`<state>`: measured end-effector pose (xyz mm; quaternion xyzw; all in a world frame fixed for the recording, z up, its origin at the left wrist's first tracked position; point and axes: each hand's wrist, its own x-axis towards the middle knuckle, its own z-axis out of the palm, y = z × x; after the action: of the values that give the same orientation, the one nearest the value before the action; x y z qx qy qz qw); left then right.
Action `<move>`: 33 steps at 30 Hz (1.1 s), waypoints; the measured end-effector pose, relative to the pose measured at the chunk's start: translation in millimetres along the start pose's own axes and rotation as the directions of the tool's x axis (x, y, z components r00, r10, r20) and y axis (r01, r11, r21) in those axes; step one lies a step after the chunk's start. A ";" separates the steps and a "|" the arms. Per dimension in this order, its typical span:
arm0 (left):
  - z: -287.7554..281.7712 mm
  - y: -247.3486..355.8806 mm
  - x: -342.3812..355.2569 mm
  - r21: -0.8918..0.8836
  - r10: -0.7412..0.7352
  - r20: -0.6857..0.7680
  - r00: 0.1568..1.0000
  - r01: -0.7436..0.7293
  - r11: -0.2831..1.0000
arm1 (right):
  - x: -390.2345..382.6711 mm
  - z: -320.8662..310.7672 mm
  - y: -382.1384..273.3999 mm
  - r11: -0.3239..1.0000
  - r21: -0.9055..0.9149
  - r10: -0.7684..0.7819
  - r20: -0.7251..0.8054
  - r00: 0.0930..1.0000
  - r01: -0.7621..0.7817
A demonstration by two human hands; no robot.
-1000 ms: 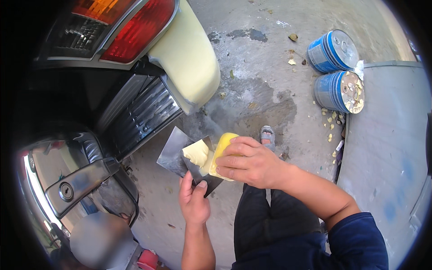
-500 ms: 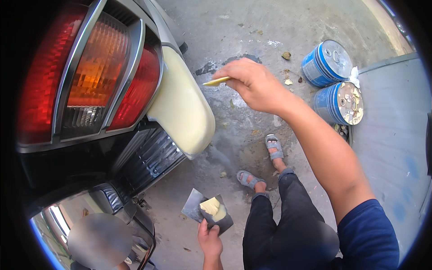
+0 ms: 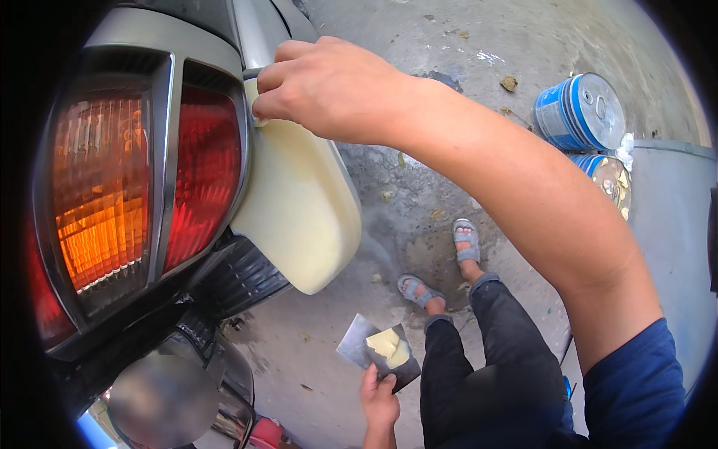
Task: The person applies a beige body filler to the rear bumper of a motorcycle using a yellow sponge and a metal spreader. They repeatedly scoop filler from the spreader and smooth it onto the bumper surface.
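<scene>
My right hand [image 3: 321,90] is closed at the upper edge of a vehicle's rear bumper corner [image 3: 307,202], which is coated in smooth pale-yellow filler. Its fingers pinch a thin putty spreader, now almost wholly hidden; a bit of yellow shows under the fingertips. Low in the middle, my left hand [image 3: 380,404] grips a dark metal mixing plate [image 3: 406,374] from below, thumb on top. A lump of pale-yellow putty [image 3: 387,346] lies on that plate. A lighter grey flat sheet [image 3: 354,340] juts out beside it. The tail light [image 3: 206,179] sits directly left of the coated corner.
Two blue-and-white metal drums [image 3: 580,112] stand on the right beside a grey panel [image 3: 666,247]. A shiny curved surface [image 3: 235,367] with reflections fills the lower left, near a red object [image 3: 267,432]. Dry leaves [image 3: 508,83] lie on the concrete floor; my sandalled feet stand there.
My right hand has moved left from open air to the bumper corner's top edge, taking the spreader along. My left hand and plate appear slightly farther right as the view has shifted.
</scene>
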<state>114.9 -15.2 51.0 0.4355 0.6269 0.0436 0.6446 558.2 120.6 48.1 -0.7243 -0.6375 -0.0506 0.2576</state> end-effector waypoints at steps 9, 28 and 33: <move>6.1 -5.1 5.7 0.015 0.017 0.038 0.999 -0.018 1.000 | -2.7 -2.6 -28.0 0.995 -0.003 -0.103 0.008 0.995 0.104; -0.4 -10.5 5.7 0.050 0.030 0.070 0.997 -0.033 0.998 | -11.5 10.5 -21.0 0.981 0.161 -0.095 -0.099 0.990 0.111; -0.7 -11.1 5.7 -0.002 -0.001 0.091 0.996 0.001 1.000 | -50.8 11.6 -36.9 0.939 0.335 -0.050 -0.089 0.995 0.077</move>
<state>110.1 -18.4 39.9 0.4361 0.5969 0.0241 0.6730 511.0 82.1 29.1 -0.6458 -0.6490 0.0225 0.4016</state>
